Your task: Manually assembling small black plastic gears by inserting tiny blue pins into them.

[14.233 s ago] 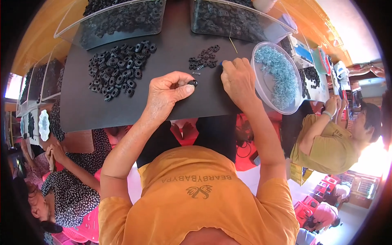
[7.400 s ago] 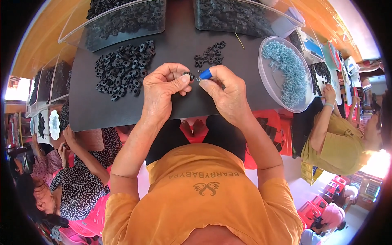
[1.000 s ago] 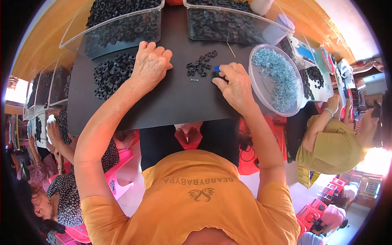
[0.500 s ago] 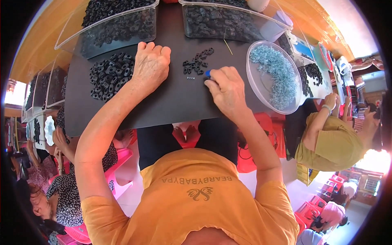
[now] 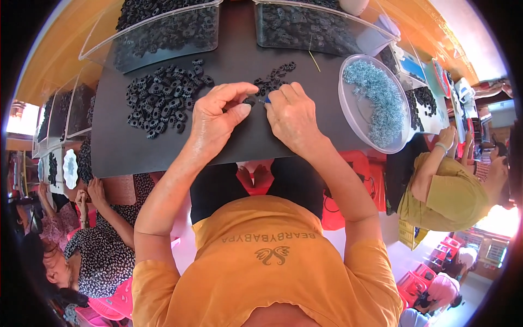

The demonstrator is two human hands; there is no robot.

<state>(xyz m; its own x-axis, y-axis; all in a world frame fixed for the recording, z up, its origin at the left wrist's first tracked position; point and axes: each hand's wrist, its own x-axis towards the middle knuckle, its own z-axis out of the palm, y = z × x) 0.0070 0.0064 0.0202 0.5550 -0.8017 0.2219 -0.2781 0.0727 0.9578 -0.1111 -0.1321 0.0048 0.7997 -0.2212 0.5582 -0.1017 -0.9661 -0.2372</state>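
Observation:
My left hand (image 5: 220, 111) pinches a small black plastic part (image 5: 249, 101) between thumb and fingertips, over the middle of the dark table. Close beside it, my right hand (image 5: 294, 114) is closed round a small blue-ended tool (image 5: 267, 100), most of which the fingers hide. The tool's end nearly meets the black part; whether they touch I cannot tell. Left of my hands lies a heap of loose black plastic parts (image 5: 160, 101). Just beyond my hands is a smaller cluster of the same parts (image 5: 280, 73). To the right, a round clear tray (image 5: 355, 117) holds many tiny pale-blue springs (image 5: 381, 103).
Two clear plastic bins full of black parts, a left one (image 5: 163, 41) and a right one (image 5: 305, 27), line the far side of the table (image 5: 218, 152). A thin yellowish stick (image 5: 315, 61) lies near the right bin. People sit at work on both sides.
My left hand has come from the black heap to the middle, now with a black part. My right hand has shifted slightly left relative to the table, still holding the blue-ended tool.

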